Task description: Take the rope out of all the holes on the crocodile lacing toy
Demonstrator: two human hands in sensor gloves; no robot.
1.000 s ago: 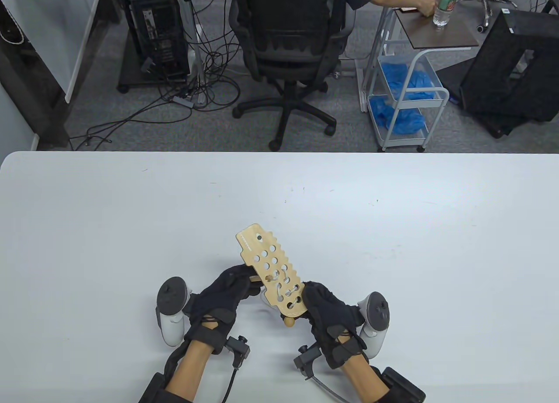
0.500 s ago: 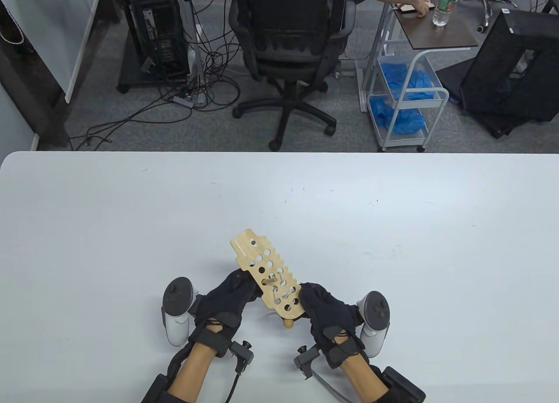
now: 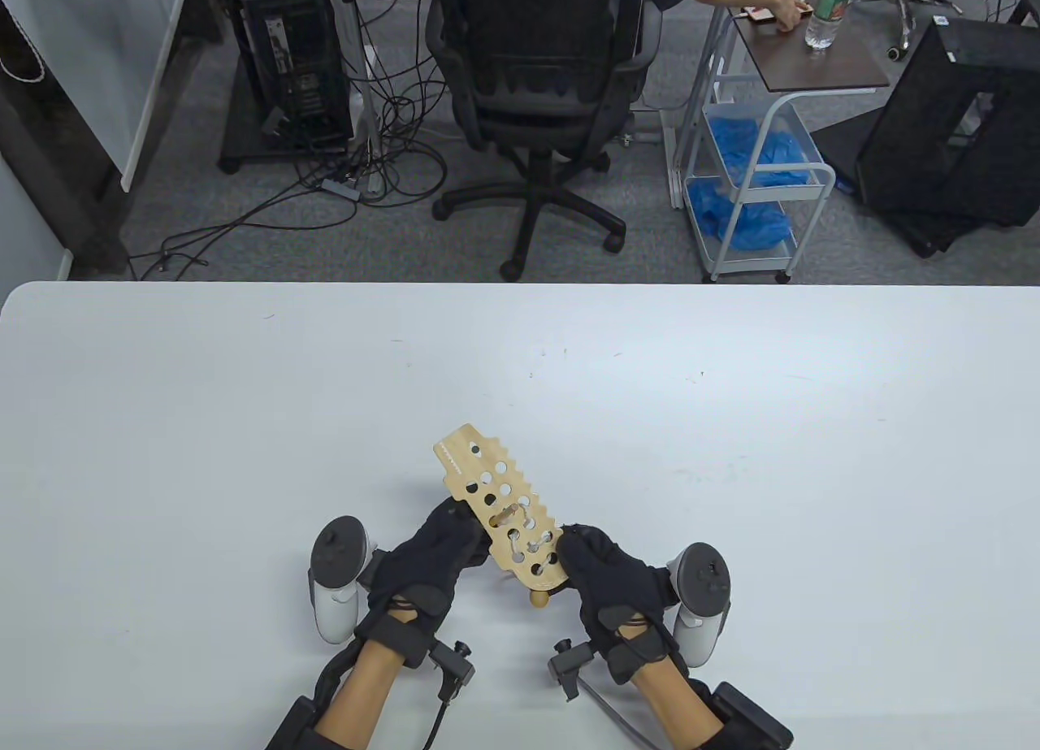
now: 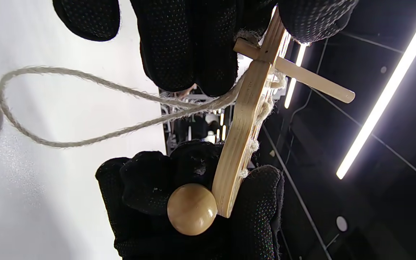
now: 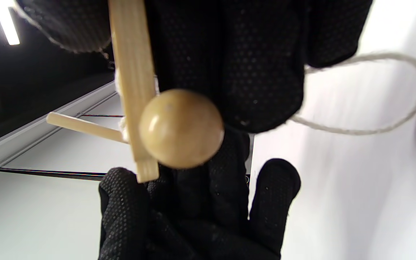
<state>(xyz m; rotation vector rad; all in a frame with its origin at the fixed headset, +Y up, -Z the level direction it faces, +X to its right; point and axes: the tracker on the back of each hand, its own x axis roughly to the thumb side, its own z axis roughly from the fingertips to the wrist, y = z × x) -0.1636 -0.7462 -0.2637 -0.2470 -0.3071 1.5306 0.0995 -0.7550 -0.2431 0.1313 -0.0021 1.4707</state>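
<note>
The wooden crocodile lacing board [image 3: 487,478] is held tilted above the table between both hands. My left hand [image 3: 459,535] pinches its left edge, thumb on the top face and fingers beneath. A thin wooden needle stick [image 4: 312,81] pokes through a hole there, its rear end at my left fingertips [image 4: 193,65]. My right hand [image 3: 573,555] grips the board's near end beside the round wooden ball [image 3: 539,597]. The pale rope [image 4: 67,108] stays laced through several near holes and hangs beneath in a loose loop [image 5: 381,104].
The white table [image 3: 731,457] extends far and to both sides of the hands. Beyond its far edge stand an office chair [image 3: 540,92] with a seated person, a wire cart [image 3: 756,173] and floor cables.
The needle stick, earlier beside the board's left edge in my left hand, now sticks up through a hole. My left hand has shifted right under the board, which has tilted slightly.
</note>
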